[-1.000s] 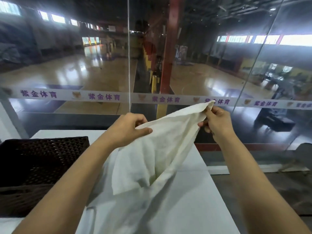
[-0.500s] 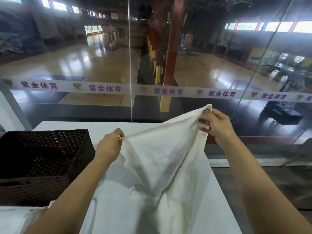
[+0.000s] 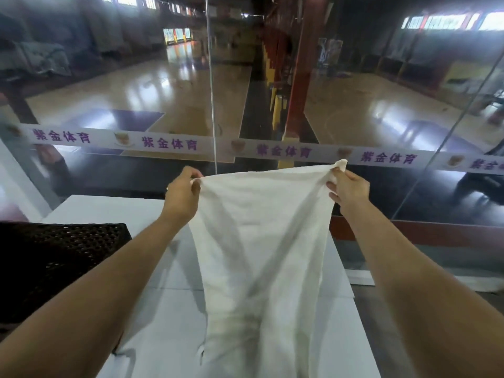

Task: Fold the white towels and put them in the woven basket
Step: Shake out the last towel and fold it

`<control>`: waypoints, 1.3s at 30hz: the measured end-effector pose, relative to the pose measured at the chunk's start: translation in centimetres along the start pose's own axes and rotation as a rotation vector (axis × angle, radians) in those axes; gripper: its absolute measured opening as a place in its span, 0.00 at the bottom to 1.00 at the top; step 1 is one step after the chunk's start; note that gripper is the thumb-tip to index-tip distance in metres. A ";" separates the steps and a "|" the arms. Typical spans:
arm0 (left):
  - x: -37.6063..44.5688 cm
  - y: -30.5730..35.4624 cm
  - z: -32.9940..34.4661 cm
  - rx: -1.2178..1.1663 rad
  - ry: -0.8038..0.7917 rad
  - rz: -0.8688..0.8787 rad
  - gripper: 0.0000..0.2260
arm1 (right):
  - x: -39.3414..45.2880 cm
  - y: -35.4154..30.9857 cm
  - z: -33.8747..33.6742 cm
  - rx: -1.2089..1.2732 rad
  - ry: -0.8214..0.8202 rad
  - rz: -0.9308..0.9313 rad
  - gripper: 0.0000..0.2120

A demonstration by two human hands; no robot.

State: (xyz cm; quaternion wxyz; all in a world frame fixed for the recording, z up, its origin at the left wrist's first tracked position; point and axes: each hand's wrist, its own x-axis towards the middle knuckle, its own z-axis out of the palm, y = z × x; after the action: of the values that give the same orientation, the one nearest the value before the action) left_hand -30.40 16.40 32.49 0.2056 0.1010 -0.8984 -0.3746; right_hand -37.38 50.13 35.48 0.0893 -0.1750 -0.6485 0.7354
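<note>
Both hands, left hand (image 3: 182, 192) and right hand (image 3: 345, 186), pinch the white towel (image 3: 261, 241) by its top corners, spreading it above the counter (image 3: 169, 309), likely to straighten it; the woven basket (image 3: 54, 257) waits at near left.

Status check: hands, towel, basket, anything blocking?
Left hand and right hand each pinch a top corner of the white towel. Towel spread, hanging to the table, unfolded. Woven basket at left, path clear.

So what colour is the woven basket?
Dark brown, nearly black, with an open weave: woven basket, in the head view.
</note>
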 end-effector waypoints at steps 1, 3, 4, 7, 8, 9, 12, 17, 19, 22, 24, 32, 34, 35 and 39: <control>1.6 0.8 -0.1 -0.003 0.029 0.032 0.05 | 1.2 -0.9 0.5 0.029 -0.013 -0.017 0.15; 4.4 2.9 -0.7 -0.018 0.105 0.090 0.05 | 2.8 -3.3 1.2 0.067 -0.046 -0.080 0.09; 5.6 4.2 -1.0 -0.024 0.148 0.132 0.04 | 3.3 -4.7 1.5 0.090 -0.061 -0.120 0.05; 8.4 7.3 -2.7 -0.031 0.262 0.254 0.06 | 3.8 -8.9 1.7 0.183 -0.115 -0.239 0.06; 9.1 8.0 -3.3 -0.022 0.295 0.279 0.07 | 3.8 -10.0 1.5 0.213 -0.124 -0.273 0.06; 9.6 8.6 -3.8 -0.010 0.327 0.302 0.08 | 3.7 -10.9 1.3 0.233 -0.131 -0.304 0.06; 10.2 10.1 -5.0 -0.023 0.380 0.381 0.09 | 2.3 -12.5 0.3 0.257 -0.122 -0.359 0.05; 8.0 11.2 -5.8 -0.029 0.389 0.465 0.09 | -0.3 -11.8 -2.3 0.337 -0.072 -0.395 0.04; 5.9 10.7 -5.6 -0.030 0.355 0.463 0.08 | -1.5 -10.4 -3.5 0.333 -0.048 -0.380 0.03; 1.4 8.7 -5.3 -0.041 0.295 0.457 0.08 | -4.2 -6.8 -5.3 0.315 0.007 -0.313 0.07; -1.8 6.9 -4.7 -0.035 0.252 0.400 0.07 | -6.0 -4.0 -6.5 0.302 0.029 -0.265 0.05; -17.6 -5.2 -2.6 0.055 0.051 0.292 0.06 | -15.9 11.1 -10.8 0.127 0.128 -0.011 0.08; -21.2 -8.3 -2.3 0.060 0.001 0.288 0.06 | -18.6 14.7 -11.7 0.167 0.166 0.101 0.05; -22.9 -9.7 -2.2 0.068 -0.026 0.263 0.06 | -19.9 16.5 -12.1 0.177 0.183 0.143 0.06; -29.2 -13.6 -2.1 0.091 -0.080 0.128 0.06 | -24.8 22.4 -14.1 0.103 0.194 0.242 0.09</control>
State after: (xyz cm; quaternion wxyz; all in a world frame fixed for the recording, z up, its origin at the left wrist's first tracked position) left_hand -2.94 15.41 15.55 0.1884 0.0379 -0.9266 -0.3232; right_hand -7.06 51.04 15.53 0.0709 -0.3171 -0.5724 0.7528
